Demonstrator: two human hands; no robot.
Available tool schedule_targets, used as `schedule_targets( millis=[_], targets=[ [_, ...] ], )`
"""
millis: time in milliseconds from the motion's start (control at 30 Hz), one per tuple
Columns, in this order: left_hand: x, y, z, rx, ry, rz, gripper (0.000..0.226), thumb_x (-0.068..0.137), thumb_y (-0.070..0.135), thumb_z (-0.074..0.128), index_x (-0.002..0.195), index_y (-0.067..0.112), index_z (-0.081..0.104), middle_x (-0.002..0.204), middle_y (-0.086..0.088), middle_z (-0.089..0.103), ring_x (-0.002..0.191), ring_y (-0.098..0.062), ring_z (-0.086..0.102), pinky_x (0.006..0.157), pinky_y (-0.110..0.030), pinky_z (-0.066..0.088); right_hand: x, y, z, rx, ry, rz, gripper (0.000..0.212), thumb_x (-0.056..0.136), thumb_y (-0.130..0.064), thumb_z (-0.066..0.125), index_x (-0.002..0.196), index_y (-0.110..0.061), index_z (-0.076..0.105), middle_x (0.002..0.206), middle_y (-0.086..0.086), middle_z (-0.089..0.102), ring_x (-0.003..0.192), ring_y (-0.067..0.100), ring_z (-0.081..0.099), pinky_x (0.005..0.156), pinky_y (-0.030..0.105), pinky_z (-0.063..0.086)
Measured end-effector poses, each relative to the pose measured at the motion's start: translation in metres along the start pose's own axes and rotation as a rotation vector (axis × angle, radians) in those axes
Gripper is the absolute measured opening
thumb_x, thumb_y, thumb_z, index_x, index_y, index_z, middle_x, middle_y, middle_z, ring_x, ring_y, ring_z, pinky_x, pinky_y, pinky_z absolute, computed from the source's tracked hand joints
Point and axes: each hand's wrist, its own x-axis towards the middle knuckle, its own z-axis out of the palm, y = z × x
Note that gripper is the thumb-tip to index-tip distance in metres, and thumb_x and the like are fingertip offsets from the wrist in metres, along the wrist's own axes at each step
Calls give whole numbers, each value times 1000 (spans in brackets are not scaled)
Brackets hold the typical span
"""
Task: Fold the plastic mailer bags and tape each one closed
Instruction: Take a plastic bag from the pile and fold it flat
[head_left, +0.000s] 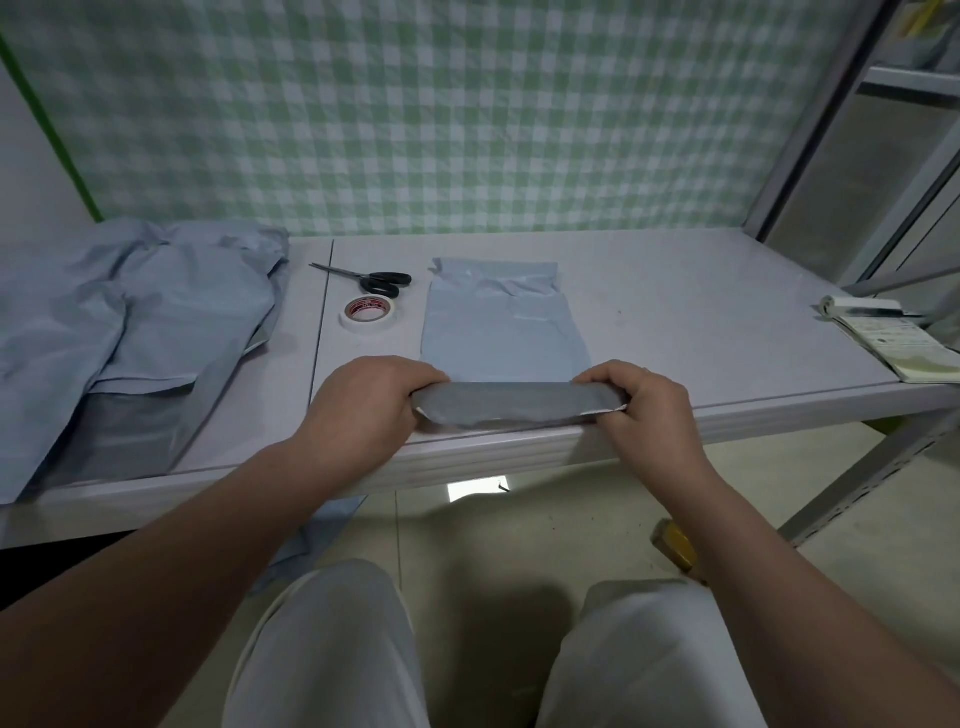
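Mailer bag: a pale blue mailer bag (501, 332) lay flat on the grey surface (701, 312) straight ahead, its near end turned over into a grey fold at the front edge.
Left hand: the left hand (363, 410) was clamped on the left end of that fold, fingers curled over it.
Right hand: the right hand (644, 410) pinched the right end of the fold.
Tape: a tape roll (370, 312) lay flat just left of the bag, not touching it.
Scissors: black-handled scissors (374, 280) lay just beyond the tape, blades pointing left.
Pile: a loose pile of blue bags (130, 322) covered the left end of the surface, well apart from the hands.
Notepad: a notepad (893, 338) sat at the far right edge.
Backdrop: a green checked cloth (441, 114) hung behind, with a metal shelf frame (831, 130) to its right.
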Motion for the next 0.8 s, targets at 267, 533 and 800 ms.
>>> schedule_targets(
  millis=[267, 533, 800],
  targets=[
    [6, 0, 2, -50, 111, -192, 43, 94, 32, 52, 55, 18, 42, 51, 4, 44, 52, -7, 41, 48, -16, 26, 5, -7, -1, 130, 8, 69, 19, 90, -26, 61, 84, -9, 66, 78, 18, 64, 67, 30, 54, 59, 33, 45],
    [46, 3, 13, -131, 161, -442, 42, 93, 23, 48, 56, 13, 33, 54, -2, 35, 53, -14, 35, 54, -34, 19, 38, -19, 12, -67, 90, 150, 34, 94, -25, 47, 67, -5, 41, 60, 3, 41, 57, 17, 35, 48, 22, 25],
    [53, 2, 26, 42, 183, -477, 39, 98, 27, 37, 60, 19, 34, 60, 4, 36, 63, -24, 41, 49, -30, 21, 49, -23, 26, -398, 68, 229, 34, 97, -29, 36, 68, -14, 42, 63, -2, 43, 67, 26, 44, 51, 29, 24]
  ],
)
